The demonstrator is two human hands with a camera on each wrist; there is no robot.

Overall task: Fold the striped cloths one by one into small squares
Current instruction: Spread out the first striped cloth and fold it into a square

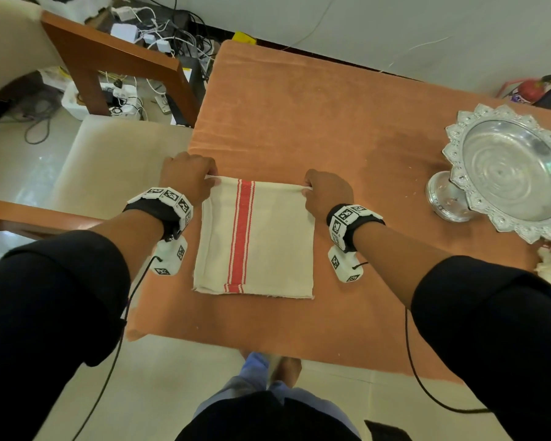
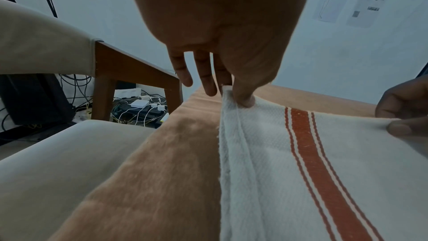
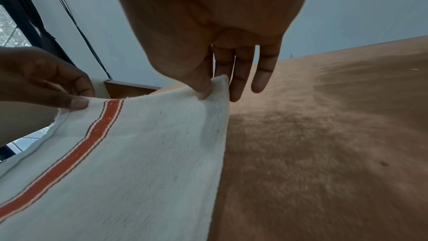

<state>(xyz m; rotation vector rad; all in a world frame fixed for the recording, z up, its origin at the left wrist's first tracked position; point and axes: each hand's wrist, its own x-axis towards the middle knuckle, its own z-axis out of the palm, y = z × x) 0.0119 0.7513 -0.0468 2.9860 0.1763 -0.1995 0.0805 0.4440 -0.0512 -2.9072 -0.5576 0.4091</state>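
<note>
- Pinching the two far corners of the cloth (image 1: 255,240), one in each hand, with the rest of it lying flat on the orange mat (image 1: 347,122) between my wrists and back toward me.
- My left hand (image 1: 188,176) has thumb and forefinger nipped on the left corner; the wrist view shows the other fingers (image 2: 185,72) hanging straight and loose beyond it, off the fabric.
- My right hand (image 1: 326,190) does the same on the right corner: thumb pressed down on the cloth, spare fingers (image 3: 261,72) dangling just past the edge over the mat.
- The far edge runs taut between my two pinches and looks slightly lifted off the mat, while the near edge lies flat.
- The cloth already shows doubled layers along its left side and near edge, so I judge it has been folded at least once. The red stripe (image 1: 242,237) runs straight away from me, a little left of centre between my hands.
- Step in hand, as I read it: another fold, far edge over to near edge.
- That calls for both pinches lifting together, travelling evenly toward me, and landing corner on corner so the stripe lines up with itself.
- The risk: one hand leading and skewing the layers.
- Well off past my right hand sits a silver pedestal tray (image 1: 452,160), with a bit of what may be more cloths at the mat's right edge.
</note>
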